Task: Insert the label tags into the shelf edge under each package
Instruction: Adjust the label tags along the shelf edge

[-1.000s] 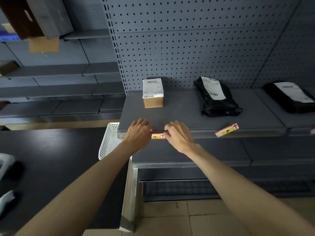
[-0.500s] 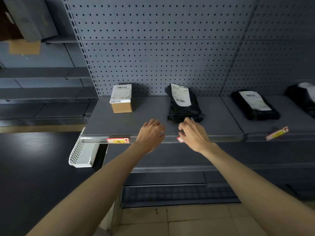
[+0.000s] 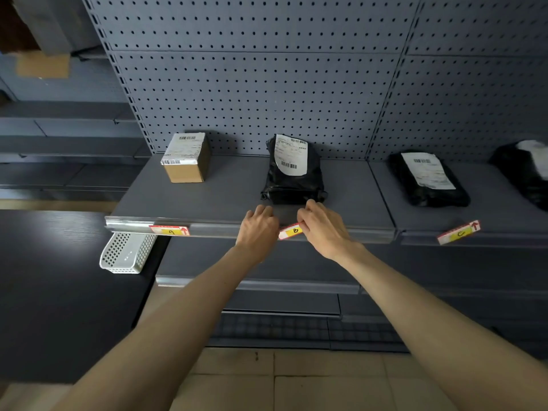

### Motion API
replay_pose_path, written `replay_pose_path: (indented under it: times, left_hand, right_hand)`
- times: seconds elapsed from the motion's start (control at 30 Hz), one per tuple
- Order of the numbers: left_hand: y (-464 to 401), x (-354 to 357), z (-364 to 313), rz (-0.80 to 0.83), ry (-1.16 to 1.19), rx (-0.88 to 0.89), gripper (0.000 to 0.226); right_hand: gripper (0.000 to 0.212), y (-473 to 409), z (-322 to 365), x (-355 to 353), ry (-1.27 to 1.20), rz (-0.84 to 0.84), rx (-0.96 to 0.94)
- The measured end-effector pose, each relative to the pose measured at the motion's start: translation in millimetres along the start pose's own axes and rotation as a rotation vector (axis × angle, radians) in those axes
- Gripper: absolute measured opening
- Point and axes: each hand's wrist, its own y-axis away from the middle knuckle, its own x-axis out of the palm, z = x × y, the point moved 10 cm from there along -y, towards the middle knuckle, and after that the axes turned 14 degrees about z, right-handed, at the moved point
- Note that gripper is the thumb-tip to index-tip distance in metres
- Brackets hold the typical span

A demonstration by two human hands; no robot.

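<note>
Tag A (image 3: 169, 230), red and yellow, sits flat in the shelf edge (image 3: 219, 229) below the cardboard box (image 3: 186, 157). Tag B (image 3: 291, 231) lies tilted at the edge, below the black bagged package (image 3: 293, 170). My left hand (image 3: 258, 227) touches its left end and my right hand (image 3: 323, 227) pinches its right end. Tag C (image 3: 458, 232) rests slanted on the shelf edge in front of a second black package (image 3: 427, 179). A third black package (image 3: 525, 170) is cut off at the far right.
A white perforated basket (image 3: 126, 253) hangs off a dark table (image 3: 53, 292) at the left, under the shelf corner. Grey pegboard (image 3: 267, 84) backs the shelves. Lower shelves (image 3: 267, 286) and tiled floor lie beneath my arms.
Both hands left tag A, now seated in the edge, and moved right to tag B under the black package. The view shifted right, then back slightly.
</note>
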Motion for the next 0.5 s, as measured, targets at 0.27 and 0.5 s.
replay_pose_path:
  times: [0.27,0.5]
  left_hand:
    - [0.0,2.5,-15.6,0.037,-0.181,0.064,0.011]
    - [-4.0,6.1,-23.4,0.070,-0.229,0.096,0.025]
  right_hand:
    - [0.012,0.7,-10.8,12.4,0.009,0.048,-0.001]
    - [0.011,6.9,-17.0,26.0,0.011,0.092,0.081]
